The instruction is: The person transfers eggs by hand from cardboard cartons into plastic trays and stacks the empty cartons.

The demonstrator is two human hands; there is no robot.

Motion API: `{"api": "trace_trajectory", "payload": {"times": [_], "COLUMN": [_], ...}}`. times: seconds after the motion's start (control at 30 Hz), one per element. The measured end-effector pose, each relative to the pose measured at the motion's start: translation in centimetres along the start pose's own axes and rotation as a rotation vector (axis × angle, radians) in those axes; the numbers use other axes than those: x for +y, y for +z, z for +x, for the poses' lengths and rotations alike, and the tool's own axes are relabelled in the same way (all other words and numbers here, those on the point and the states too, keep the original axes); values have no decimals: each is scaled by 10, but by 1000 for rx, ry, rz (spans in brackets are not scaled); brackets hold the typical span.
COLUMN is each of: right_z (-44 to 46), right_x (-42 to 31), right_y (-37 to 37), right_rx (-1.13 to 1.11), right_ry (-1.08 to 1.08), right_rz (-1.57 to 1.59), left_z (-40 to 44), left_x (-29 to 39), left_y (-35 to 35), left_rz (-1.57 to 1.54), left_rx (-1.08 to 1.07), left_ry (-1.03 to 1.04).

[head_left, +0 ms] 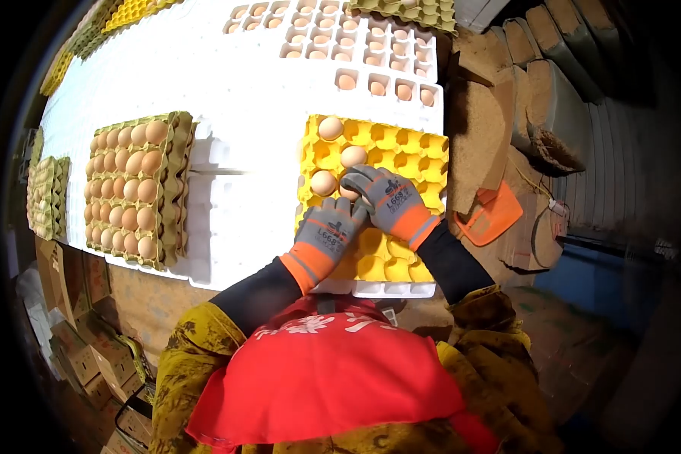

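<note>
Right hand [390, 195] of mine is bending its fingers over a partly hidden egg [348, 193] near nine o'clock on the yellow tray [412, 151]; whether it is gripping or only touching, I cannot tell. At about eight o'clock, my left hand [329, 231] is resting over the same tray, its fingers almost meeting the right ones; what they are holding, if anything, is not showing. Three other eggs [331, 128] are sitting uncovered between nine and twelve o'clock, one just beside my fingers. I am judging that thick gloves could be dulling my feeling, so a too strong press could crack the shell. A sideways knuckle could be knocking the neighbour egg. Also, the tray is lying close to the white surface's [265, 144] edge at three o'clock, so a hard push could be tipping it over.
</note>
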State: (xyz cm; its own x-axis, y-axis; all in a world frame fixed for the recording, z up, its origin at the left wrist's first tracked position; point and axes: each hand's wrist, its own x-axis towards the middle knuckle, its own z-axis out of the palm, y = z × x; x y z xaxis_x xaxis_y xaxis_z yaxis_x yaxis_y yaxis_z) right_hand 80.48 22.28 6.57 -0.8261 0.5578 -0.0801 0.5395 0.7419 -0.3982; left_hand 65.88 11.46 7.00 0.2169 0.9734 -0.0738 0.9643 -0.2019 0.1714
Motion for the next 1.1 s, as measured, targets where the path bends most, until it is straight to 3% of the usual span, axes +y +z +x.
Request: {"api": "trace_trajectory", "payload": {"times": [0.1,0.23,0.27,0.33,0.4,0.47,0.53,0.57,0.6,0.63,0.7,0.8,0.87,0.97,1.07,1.1], "right_z": [7,-19,-22,-24,-11,17,31,38,45,53,50,52,65,98,112,113], "right_x": [23,24,22,31,36,35,11,1,-7,-8,1,29,67,85,99,106], "right_y": [15,6,-11,-20,-37,-21,-34,-31,-28,-18,-21,-30,-23,-43,-29,-29], "right_rx": [145,350,395,416,233,345,208,119,28,1,101,302,467,307,166,200], "right_ry": [-188,294,357,299,415,113,75,125,175,229,219,326,264,335,445,446], "right_rz": [67,1248,1517,1715,1540,651,-9,-183,-357,-429,-177,481,569,202,-62,17], "left_z": [0,-1,-1,-2,-5,-8,-15,-14,-10,-3,11,22,31,34,39,35], "left_x": [-7,-13,-16,-21,-38,-78,-100,-109,-116,-116,-104,-85,-76,-70,-86,-97], "left_y": [12,19,16,2,-15,-7,-19,-28,-34,-32,-36,-41,-34,-7,-25,-53], "left_rz": [-41,-146,-244,-444,-901,-1791,-2043,-2080,-1915,-1485,-665,-181,69,239,-75,-195], "left_rx": [46,112,111,101,55,-118,55,14,-3,71,148,-40,-102,-4,-182,-131], "left_ry": [17,24,0,-41,-176,-368,-332,-303,-394,-307,-172,-129,-62,4,-20,-3]}}
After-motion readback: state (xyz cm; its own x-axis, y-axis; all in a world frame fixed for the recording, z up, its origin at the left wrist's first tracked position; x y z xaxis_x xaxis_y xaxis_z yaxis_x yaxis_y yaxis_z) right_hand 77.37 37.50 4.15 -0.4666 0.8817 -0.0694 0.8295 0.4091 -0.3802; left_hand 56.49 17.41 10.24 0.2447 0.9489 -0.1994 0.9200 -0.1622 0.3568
